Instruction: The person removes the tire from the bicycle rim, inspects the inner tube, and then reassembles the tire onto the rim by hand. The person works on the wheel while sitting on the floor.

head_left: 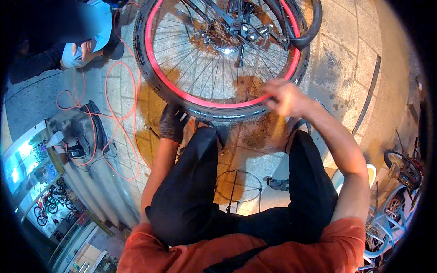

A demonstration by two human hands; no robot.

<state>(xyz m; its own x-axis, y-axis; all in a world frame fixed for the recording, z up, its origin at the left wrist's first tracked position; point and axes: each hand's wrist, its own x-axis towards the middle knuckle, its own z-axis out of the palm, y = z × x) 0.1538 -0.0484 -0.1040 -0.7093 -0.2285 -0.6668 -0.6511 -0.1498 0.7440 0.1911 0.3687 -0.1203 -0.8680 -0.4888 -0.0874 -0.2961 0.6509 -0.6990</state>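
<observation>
A bicycle wheel [203,100] with a red rim and a black tire [223,114] stands in front of me, its cassette and rear derailleur [255,32] still attached. My left hand [173,123], in a dark glove, grips the tire at its lower left, with some fingers hidden against the rubber. At the lower right, my bare right hand [287,98] is over the rim and tire edge. Its fingers look curled but are smeared by motion. A loose black rubber loop [315,27], perhaps an inner tube, hangs out at the wheel's upper right.
An orange hose [109,91] lies coiled on the paving at left, near a black adapter [76,150]. Another person's hand [82,50] is at upper left. A dark strip [368,98] lies at right. A round wire-frame stool [236,184] is below me; bicycles [400,168] stand far right.
</observation>
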